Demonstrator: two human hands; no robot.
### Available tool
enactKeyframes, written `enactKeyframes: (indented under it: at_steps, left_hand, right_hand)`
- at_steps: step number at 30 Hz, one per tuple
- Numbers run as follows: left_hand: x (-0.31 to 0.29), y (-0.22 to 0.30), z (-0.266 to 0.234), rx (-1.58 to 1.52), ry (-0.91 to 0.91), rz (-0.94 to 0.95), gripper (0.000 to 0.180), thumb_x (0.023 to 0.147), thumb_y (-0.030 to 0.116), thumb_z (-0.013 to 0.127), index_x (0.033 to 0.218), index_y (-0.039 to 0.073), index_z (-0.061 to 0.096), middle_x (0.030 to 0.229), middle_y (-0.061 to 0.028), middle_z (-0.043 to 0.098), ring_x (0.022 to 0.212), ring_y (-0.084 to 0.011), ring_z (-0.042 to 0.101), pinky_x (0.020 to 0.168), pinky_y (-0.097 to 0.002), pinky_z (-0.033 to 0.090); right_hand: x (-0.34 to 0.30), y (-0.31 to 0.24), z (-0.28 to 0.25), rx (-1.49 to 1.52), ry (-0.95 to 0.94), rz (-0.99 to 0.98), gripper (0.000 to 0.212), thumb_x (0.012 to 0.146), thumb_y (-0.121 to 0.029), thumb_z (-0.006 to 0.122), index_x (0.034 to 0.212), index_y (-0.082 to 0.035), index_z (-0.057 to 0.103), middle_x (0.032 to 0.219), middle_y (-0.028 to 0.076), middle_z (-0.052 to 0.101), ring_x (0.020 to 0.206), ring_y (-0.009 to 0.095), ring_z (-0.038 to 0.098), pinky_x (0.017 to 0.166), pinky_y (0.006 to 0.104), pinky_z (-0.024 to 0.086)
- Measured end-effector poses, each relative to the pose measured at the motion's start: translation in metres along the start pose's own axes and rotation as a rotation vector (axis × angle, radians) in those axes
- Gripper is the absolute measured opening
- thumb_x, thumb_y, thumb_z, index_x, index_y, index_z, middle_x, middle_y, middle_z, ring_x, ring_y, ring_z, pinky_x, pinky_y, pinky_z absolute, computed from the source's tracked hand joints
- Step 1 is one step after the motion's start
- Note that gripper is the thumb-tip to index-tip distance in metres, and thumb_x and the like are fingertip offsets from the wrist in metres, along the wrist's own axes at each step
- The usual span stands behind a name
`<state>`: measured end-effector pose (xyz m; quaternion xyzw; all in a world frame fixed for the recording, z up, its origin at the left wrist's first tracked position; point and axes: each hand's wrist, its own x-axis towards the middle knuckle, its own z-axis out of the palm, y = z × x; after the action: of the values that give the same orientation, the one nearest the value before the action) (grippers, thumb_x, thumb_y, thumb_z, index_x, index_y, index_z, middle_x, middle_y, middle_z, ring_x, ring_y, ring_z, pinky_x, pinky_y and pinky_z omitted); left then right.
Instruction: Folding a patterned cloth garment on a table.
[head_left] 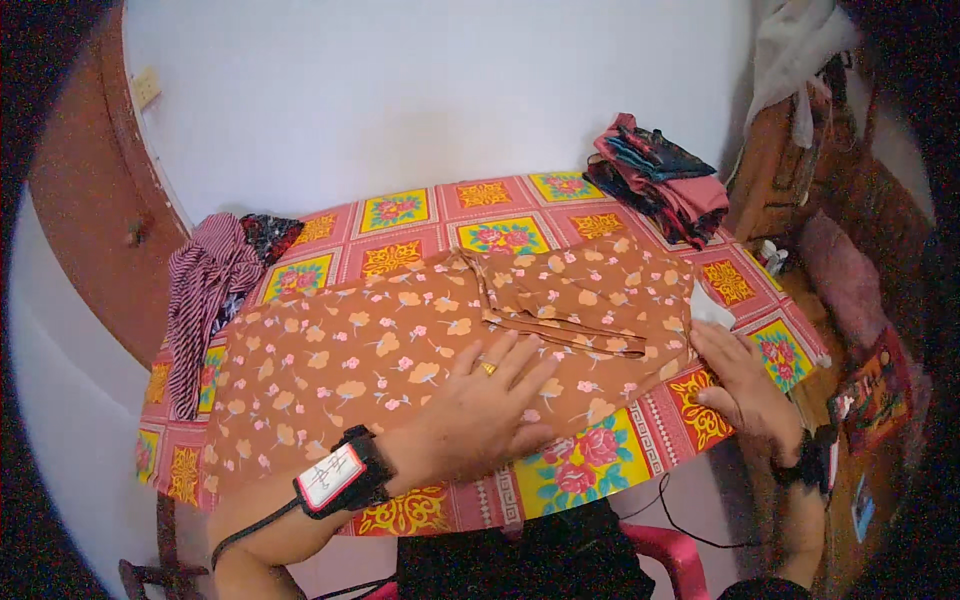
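Hands (pixel 480 405) flat on garment (pixel 400 350); table edge (pixel 600 470) near

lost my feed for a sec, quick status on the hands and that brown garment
Left hand flat, open on brown floral garment. Right hand at its right edge, open. Garment spread on table. Folded clothes stack and striped cloth off to sides.
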<state>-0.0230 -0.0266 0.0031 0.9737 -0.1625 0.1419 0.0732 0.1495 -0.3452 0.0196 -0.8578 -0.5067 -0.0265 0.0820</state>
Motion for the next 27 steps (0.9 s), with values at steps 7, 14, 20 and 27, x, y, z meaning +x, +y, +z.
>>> enactKeyframes:
  at_steps: [7,14,20,27]
  left_hand:
    - [-0.002,0.003,-0.002,-0.068,-0.015,0.011,0.067,0.09,0.044,0.053,0.136,-0.001,0.038,0.141,-0.0273,0.033,0.133,-0.043,0.03,0.105,-0.0554,0.026]
    - [-0.036,-0.002,-0.014,-0.014,-0.079,-0.063,0.068,0.087,0.048,0.055,0.139,0.007,0.037,0.141,-0.0268,0.033,0.133,-0.0431,0.029,0.105,-0.0572,0.026]
    - [-0.108,-0.017,-0.042,0.11,-0.153,-0.219,0.071,0.084,0.048,0.06,0.141,0.013,0.035,0.144,-0.0234,0.031,0.135,-0.0406,0.029,0.106,-0.0552,0.025]
    - [-0.205,-0.033,-0.086,0.211,-0.09,-0.69,0.069,0.078,0.033,0.068,0.139,0.012,0.042,0.14,-0.0176,0.039,0.13,-0.0369,0.035,0.106,-0.0484,0.029]
  right_hand:
    - [-0.003,0.0,-0.014,-0.112,0.052,0.242,0.069,0.08,-0.036,0.065,0.134,0.001,0.043,0.144,0.02,0.036,0.133,0.036,0.034,0.11,0.0467,0.024]
    - [0.024,-0.055,-0.013,-0.09,0.059,-0.393,0.07,0.079,-0.051,0.061,0.133,-0.01,0.046,0.139,0.019,0.041,0.128,0.039,0.041,0.103,0.0488,0.035]
    - [0.023,-0.058,0.004,-0.035,-0.023,-0.413,0.068,0.08,-0.05,0.06,0.133,-0.009,0.047,0.139,0.018,0.042,0.128,0.036,0.042,0.102,0.0488,0.036]
    - [0.006,-0.025,0.0,0.057,0.033,-0.296,0.063,0.081,-0.048,0.061,0.129,-0.008,0.051,0.137,0.017,0.045,0.127,0.035,0.043,0.102,0.0457,0.037]
